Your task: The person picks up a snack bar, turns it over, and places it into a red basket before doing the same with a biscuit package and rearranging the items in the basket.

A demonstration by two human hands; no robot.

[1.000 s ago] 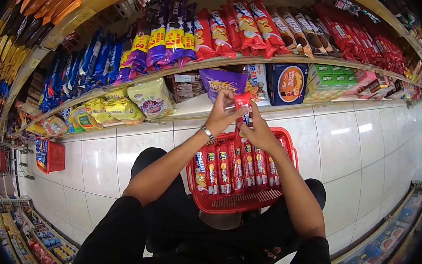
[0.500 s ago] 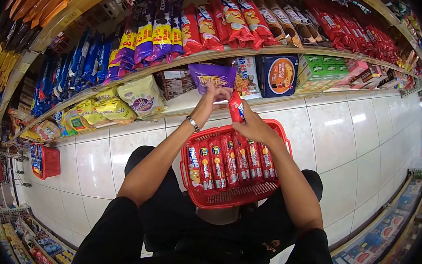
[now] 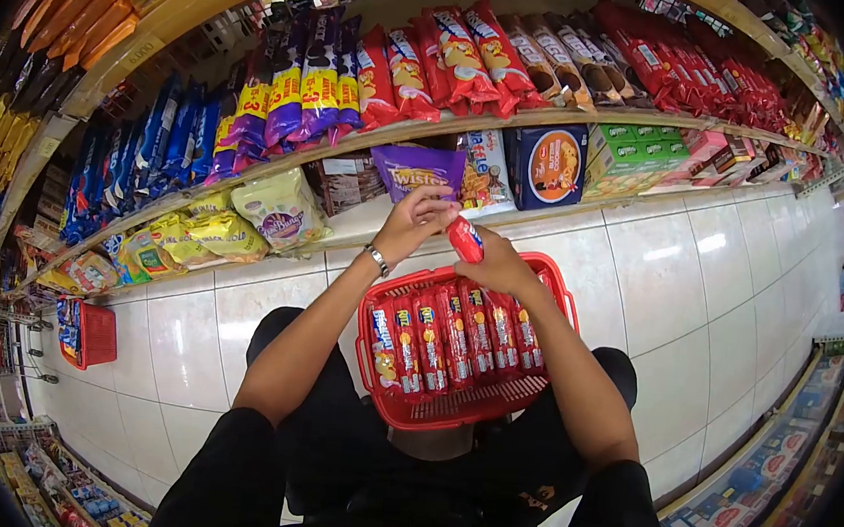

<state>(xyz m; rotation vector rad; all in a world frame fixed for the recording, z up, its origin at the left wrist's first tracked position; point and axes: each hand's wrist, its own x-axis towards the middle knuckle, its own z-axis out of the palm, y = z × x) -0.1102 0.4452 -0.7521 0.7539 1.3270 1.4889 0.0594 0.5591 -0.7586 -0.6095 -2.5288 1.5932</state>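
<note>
My right hand (image 3: 501,267) is closed around a red biscuit packet (image 3: 466,239), held tilted above the far rim of the red shopping basket (image 3: 429,418). At the packet's upper end, the curled fingers of my left hand (image 3: 411,226) meet the wrapper. The basket rests by my knees and holds a row of red Ritz packets (image 3: 430,343), with a red-and-blue biscuit packet (image 3: 384,346) at the left end. Just beyond my left fingers, a purple Twister bag (image 3: 418,171) stands on the low shelf.
Biscuit packs fill the upper shelf (image 3: 455,118). Below are yellow bags (image 3: 201,236), a dark blue butter cookies box (image 3: 549,164) and green boxes (image 3: 638,150). A second red basket (image 3: 97,338) sits on the tiled floor at left. Another stocked shelf (image 3: 760,474) runs along the right.
Both hands and the red packet have come slightly down and toward me, away from the shelf. The basket appears a little lower in view.
</note>
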